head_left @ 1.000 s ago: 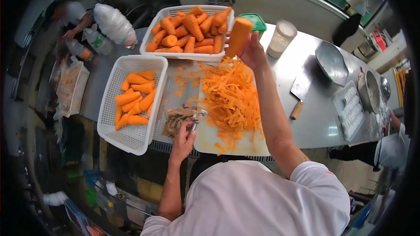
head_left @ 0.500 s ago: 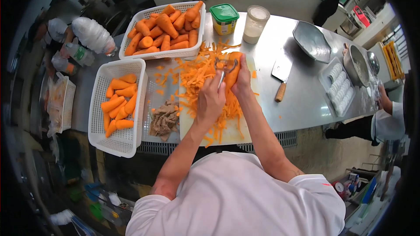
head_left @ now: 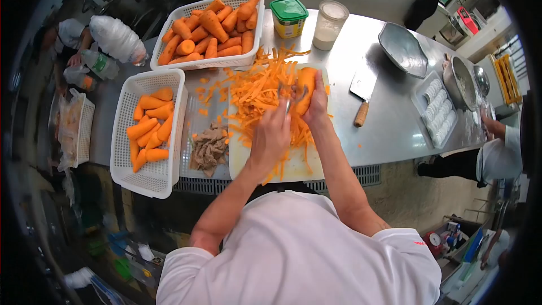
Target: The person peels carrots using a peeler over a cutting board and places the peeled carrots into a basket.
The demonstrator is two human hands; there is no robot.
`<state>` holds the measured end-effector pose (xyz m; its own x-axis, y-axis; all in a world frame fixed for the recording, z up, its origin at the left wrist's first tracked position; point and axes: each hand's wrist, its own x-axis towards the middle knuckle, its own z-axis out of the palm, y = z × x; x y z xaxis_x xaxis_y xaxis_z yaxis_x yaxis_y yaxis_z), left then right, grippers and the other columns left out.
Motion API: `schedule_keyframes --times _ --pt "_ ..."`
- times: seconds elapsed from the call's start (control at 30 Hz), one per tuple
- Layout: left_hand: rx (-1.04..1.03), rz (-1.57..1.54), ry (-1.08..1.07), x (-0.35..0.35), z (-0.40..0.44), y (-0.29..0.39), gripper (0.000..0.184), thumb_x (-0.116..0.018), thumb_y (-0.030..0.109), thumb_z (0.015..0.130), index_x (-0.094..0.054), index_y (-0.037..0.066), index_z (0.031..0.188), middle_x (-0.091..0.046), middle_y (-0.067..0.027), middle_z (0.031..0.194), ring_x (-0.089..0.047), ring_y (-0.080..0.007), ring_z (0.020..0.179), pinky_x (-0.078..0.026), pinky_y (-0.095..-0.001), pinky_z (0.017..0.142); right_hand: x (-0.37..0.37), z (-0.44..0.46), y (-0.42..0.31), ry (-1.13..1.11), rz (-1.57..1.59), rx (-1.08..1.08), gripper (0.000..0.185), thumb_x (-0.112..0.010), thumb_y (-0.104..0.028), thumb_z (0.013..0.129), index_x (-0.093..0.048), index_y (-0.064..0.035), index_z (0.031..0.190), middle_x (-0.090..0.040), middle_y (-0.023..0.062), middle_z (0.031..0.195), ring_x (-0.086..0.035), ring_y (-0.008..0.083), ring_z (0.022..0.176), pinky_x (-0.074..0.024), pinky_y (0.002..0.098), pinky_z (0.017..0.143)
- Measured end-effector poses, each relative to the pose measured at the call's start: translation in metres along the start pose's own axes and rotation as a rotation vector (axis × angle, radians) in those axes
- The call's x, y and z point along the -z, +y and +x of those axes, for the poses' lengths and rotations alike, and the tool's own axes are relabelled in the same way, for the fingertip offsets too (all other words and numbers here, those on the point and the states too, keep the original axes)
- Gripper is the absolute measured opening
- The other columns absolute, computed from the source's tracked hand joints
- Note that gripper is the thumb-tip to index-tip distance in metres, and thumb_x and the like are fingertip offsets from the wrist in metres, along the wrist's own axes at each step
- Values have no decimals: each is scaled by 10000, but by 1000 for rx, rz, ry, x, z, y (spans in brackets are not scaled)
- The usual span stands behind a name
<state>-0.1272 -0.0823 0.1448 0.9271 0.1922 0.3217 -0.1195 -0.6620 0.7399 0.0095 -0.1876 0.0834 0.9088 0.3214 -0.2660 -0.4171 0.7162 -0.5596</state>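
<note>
My left hand [head_left: 271, 135] is closed round the handle of a metal peeler [head_left: 289, 101], its head blurred against the carrot. In my right hand [head_left: 318, 101] is a large carrot [head_left: 305, 83], tilted over the heap. Orange peelings [head_left: 257, 93] cover much of the white cutting board [head_left: 240, 161] beneath both hands. Left of the board lies a crumpled brown cloth [head_left: 210, 148]. A white basket [head_left: 173, 169] further left holds several smooth carrots. Behind it, another white basket [head_left: 214, 63] is filled with rougher carrots.
Behind the board stand a green-lidded tub [head_left: 289, 17] and a clear jar [head_left: 330, 25]. To the right lie a cleaver [head_left: 363, 87], a dark tray [head_left: 402, 51] and a tray of white pieces [head_left: 435, 114]. Other people are at the far left and right.
The peeler has come up from beside the cloth to the carrot, and the carrot has been lowered from near the rear basket to over the peelings. The view has shifted.
</note>
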Motion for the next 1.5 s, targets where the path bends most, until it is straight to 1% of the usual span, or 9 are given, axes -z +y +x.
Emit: schedule_keyframes --times 0.13,0.37,0.57,0.73,0.83,0.93,1.03,1.33,1.5 --pt "70 -65 -242 28 -49 9 361 -616 83 902 -592 -44 1238 -603 -250 844 -605 -426 777 -478 -479 689 25 9 -13 30 -36 62 559 -384 -570 1017 -534 -57 1181 -653 117 924 -644 208 830 -569 346 690" --pt "-6 10 45 7 26 -9 310 -620 75 902 -628 -29 1194 -611 -235 827 -612 -408 755 -486 -441 686 -4 -13 16 41 -25 -2 583 -357 -570 1025 -516 -39 1206 -656 117 957 -653 208 849 -572 357 689" --pt "17 -55 -152 30 -58 -2 316 -605 68 910 -606 -33 1209 -607 -247 814 -614 -425 768 -476 -459 664 31 8 5 20 -10 76 603 -287 -593 1028 -529 -66 1198 -652 125 1008 -638 218 833 -557 347 682" --pt "41 -23 32 22 26 -4 297 -606 57 902 -621 -10 1191 -613 -257 834 -634 -403 764 -477 -451 658 -12 -20 14 -16 -74 -17 560 -354 -565 1029 -540 -64 1198 -655 99 975 -647 200 823 -562 334 664" --pt "29 94 14 14 -10 0 273 -612 66 901 -636 -15 1160 -634 -256 867 -659 -370 764 -485 -430 666 -19 -14 9 30 13 -2 552 -382 -560 1024 -548 -61 1196 -661 94 998 -655 195 837 -565 327 675" --pt "57 -58 -202 30 -46 4 271 -608 78 908 -635 -17 1160 -650 -262 910 -668 -367 781 -494 -420 682 22 7 1 53 -9 67 536 -397 -556 1020 -544 -69 1188 -655 111 981 -649 215 817 -564 353 675" --pt "108 -49 -79 34 -4 9 278 -608 75 906 -633 -35 1160 -659 -268 941 -678 -371 815 -505 -413 713 20 2 9 26 -140 85 556 -385 -534 1032 -534 -37 1232 -652 113 1098 -665 238 934 -582 381 749" --pt "50 -39 -229 28 -37 6 270 -607 57 906 -623 -62 1147 -651 -260 902 -650 -392 796 -505 -400 692 24 12 -5 55 29 122 563 -245 -514 1062 -518 -39 1192 -621 137 1016 -616 236 877 -556 377 713" --pt "119 -122 -31 29 -2 14 283 -620 54 894 -624 -62 1152 -637 -267 884 -650 -388 783 -501 -400 684 -4 -1 0 23 -58 154 584 -260 -534 1055 -517 -22 1169 -609 136 954 -594 225 819 -544 356 706"
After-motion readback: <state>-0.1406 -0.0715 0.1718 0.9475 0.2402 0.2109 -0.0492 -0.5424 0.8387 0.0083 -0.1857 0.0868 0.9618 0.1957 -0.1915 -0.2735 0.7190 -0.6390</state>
